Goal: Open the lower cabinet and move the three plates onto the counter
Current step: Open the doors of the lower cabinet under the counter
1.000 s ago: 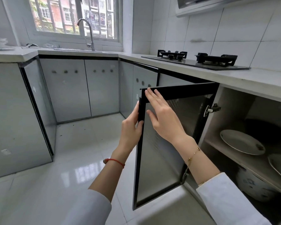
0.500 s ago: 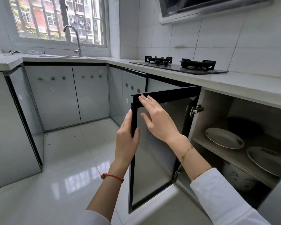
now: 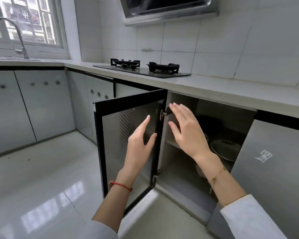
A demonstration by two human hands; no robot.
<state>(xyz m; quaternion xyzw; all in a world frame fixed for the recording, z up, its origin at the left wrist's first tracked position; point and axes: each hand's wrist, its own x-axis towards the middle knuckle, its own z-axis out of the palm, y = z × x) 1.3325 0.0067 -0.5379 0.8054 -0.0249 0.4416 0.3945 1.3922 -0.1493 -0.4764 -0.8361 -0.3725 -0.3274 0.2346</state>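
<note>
- The opening step looks done: the cabinet door stands swung wide on its hinges, and the inside of the lower cabinet is exposed to you.
- Your left hand is spread flat, fingers loose, in front of the inner face of the door; whether it touches the panel cannot be told, but it grips nothing.
- Your right hand is also spread and empty, held up at the mouth of the cabinet just beside the upper hinge.
- None of the plates has reached the counter, so by my judgement the whole moving part of the task is left.
- Count of plates on show: only one is clear, a pale plate lying on the inner shelf, to the right of your right wrist and partly cut off by the closed neighbouring door.
- A sliver of a second rim may sit behind your right hand, but it is too hidden to be sure. A third plate is not visible; your arm and the closed door cover much of the shelf.
- A dark round vessel sits at the back of the shelf, and something pale shows below it behind your forearm; neither reads as a plate.
- On the counter: one hob with two burners, and bare space to its right, directly above the cabinet, which looks a fair landing spot.
- Hands counted: two, both free.
</note>
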